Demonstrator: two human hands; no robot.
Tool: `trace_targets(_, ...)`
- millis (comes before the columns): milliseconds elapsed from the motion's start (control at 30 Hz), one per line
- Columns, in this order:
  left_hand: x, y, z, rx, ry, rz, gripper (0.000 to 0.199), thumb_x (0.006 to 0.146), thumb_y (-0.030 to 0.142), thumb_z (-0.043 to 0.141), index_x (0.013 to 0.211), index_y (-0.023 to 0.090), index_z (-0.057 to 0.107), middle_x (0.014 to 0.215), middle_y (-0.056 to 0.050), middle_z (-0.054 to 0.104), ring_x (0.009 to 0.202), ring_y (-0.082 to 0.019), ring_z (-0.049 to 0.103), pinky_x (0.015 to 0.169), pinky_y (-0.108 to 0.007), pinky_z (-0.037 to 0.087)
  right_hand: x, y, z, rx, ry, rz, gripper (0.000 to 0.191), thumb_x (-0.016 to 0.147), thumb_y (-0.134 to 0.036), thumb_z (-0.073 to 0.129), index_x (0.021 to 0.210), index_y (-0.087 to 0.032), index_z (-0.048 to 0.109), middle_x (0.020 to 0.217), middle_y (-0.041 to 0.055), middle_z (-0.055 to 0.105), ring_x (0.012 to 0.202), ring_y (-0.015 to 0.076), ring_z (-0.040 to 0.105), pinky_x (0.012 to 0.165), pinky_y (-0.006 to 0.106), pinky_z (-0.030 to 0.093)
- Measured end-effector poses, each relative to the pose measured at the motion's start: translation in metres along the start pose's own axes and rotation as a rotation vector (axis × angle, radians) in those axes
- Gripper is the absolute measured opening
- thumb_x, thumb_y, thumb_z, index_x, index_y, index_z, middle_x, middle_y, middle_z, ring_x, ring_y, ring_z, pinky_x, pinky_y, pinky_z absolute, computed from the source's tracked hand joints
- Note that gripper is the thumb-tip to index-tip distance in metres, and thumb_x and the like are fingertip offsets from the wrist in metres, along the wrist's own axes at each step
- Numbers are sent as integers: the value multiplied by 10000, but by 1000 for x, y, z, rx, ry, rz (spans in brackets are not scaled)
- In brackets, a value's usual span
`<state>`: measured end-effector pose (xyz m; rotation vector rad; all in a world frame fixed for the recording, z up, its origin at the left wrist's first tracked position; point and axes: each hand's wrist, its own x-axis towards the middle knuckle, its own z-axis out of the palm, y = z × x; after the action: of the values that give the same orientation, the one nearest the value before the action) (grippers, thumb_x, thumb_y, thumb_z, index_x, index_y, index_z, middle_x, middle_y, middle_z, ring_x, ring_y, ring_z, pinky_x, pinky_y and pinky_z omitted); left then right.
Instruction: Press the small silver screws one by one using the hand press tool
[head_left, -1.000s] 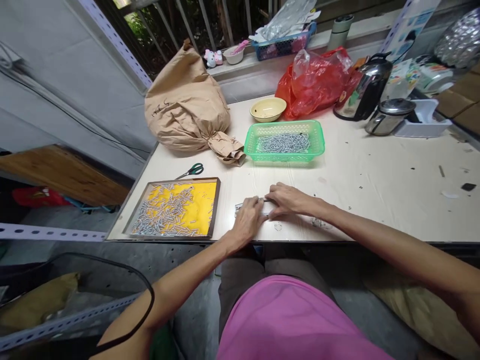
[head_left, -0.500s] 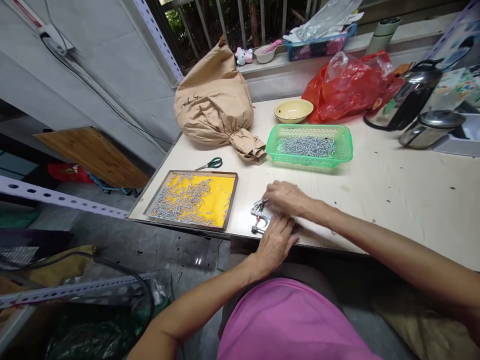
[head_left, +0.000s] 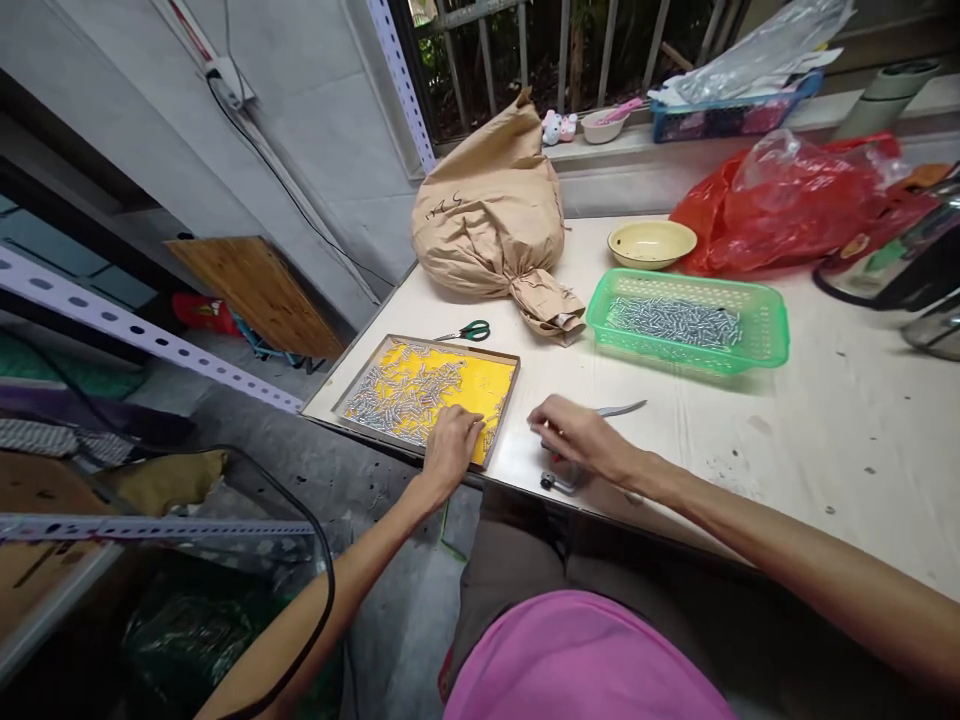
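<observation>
My left hand [head_left: 451,442] is over the right part of a shallow tray [head_left: 504,428] with a yellow bottom, fingers bent down and drawn together. Small silver, screw-like metal pieces [head_left: 397,395] lie heaped mostly on the tray's left side. To its right, my right hand [head_left: 581,437] is curled, fingertips pinched, above a small metal clamp-like tool [head_left: 549,481] at the table's front edge. Most of that tool is hidden under the hand; a dark knob shows. A thin grey metal strip [head_left: 624,408] sticks out behind the hand. What either hand pinches is too small to make out.
A green basket [head_left: 690,352] with more silver pieces stands behind my right hand. Green-handled scissors [head_left: 474,330] lie behind the tray. Farther back are a brown paper sack [head_left: 491,215], a yellow bowl [head_left: 651,243] and a red plastic bag [head_left: 787,215].
My left hand has left the clamp-like tool and moved left over the tray. My right hand stays by the tool, now covering most of it. The view has swung left.
</observation>
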<state>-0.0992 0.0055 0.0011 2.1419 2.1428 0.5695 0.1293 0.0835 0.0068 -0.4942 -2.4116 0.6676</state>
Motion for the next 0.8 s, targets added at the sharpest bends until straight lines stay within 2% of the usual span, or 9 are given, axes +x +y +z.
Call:
trace_targets(100,14,-4,9,88,-110,11,199,900,249,509,877,169,690,857,-72,600,892,-202,525,768,-298,433,18,9,-46,-146,351,84,126,926,-235,455,980,-191,559,865,42,587,767,151,543,719,286,441)
trace_targets(167,22,-1,11,134,-158,17,237,905,264,490,818,172,690,858,-77,597,894,-207,521,765,-297,428,30,19,-83,-370,446,201,149,917,-205,452,1002,-190,573,912,66,590,823,176,547,761,316,440)
trace_targets(233,28,1,12,150,-176,45,255,908,264,463,814,177,683,862,-79,599,894,-209,523,770,-299,425,36,25,-111,-613,417,389,218,903,-160,436,1067,-171,580,996,118,582,911,222,538,779,352,435)
trace_targets(300,34,-1,11,142,-169,91,264,904,242,424,837,185,673,853,-80,602,885,-214,533,766,-304,425,34,23,-121,-773,289,558,298,890,-131,426,1157,-145,559,1062,165,561,963,259,521,767,368,429)
trace_targets(400,42,-5,7,69,-162,94,259,868,248,416,786,189,654,830,-84,625,871,-236,562,764,-326,432,13,5,-101,-673,6,569,265,908,-164,424,1119,-156,585,1015,131,574,914,226,538,735,322,421)
trace_targets(500,47,1,-3,-137,-166,-81,205,806,333,486,761,200,635,801,-59,662,792,-223,607,727,-317,452,-21,-19,-61,-395,-166,515,209,935,-262,435,1003,-196,621,937,61,587,826,167,560,696,269,409)
trace_targets(633,41,32,-16,-591,-364,-406,339,700,503,578,797,178,595,638,4,608,467,-131,513,468,-247,410,-62,-29,-25,-367,-242,552,145,909,-253,481,917,-177,605,950,60,580,844,182,555,680,282,391)
trace_targets(700,35,53,-19,-729,-469,-474,396,664,534,613,790,160,586,580,29,560,406,-92,432,389,-211,338,-73,-24,-19,-405,-274,569,135,901,-195,468,946,-174,593,971,64,575,857,187,544,681,289,383)
trace_targets(800,27,79,-16,-744,-541,-493,396,662,517,642,754,134,599,465,64,456,370,-59,356,361,-178,257,-79,-15,-23,-449,-334,568,189,915,-146,409,976,-177,586,981,71,575,867,184,530,679,285,367)
